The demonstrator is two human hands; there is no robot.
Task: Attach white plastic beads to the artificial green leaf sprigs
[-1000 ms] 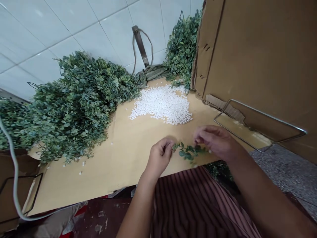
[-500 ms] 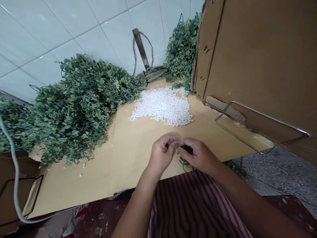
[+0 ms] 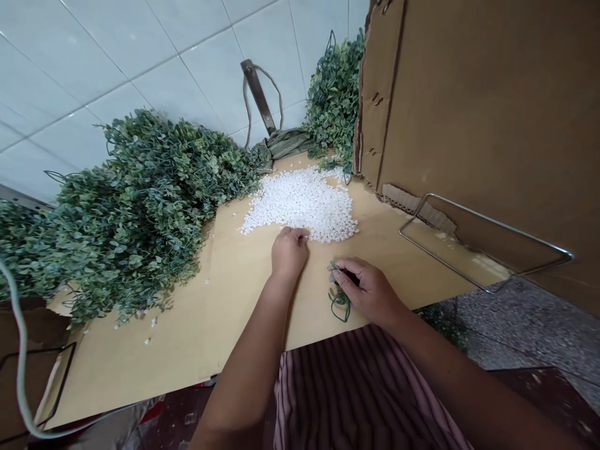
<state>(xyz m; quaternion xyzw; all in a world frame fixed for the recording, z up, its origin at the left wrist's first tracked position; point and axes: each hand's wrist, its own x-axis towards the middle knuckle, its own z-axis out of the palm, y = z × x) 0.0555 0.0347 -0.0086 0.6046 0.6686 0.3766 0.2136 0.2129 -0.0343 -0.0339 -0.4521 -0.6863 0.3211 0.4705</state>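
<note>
My left hand [image 3: 289, 253] is at the near edge of a heap of small white plastic pieces [image 3: 304, 203], thumb and forefinger pinched on one white piece [image 3: 304, 237]. Closer to my body, my right hand [image 3: 368, 289] closes its thumb and fingers on a green artificial plant stem [image 3: 340, 300]. Part of that stem hangs below the hand as a loop over the board; the rest is covered by the fingers.
Bushy artificial greenery [image 3: 150, 206] is piled along the left, with another bunch [image 3: 335, 94] at the back. A cardboard box [image 3: 469, 112] and a bent metal wire frame [image 3: 497, 234] stand right. A white cable [image 3: 21, 350] curves at far left.
My hands have moved apart. The left went forward to the white heap and pinches a piece there; the right stays near the body with the green stem. The view shifted slightly.
</note>
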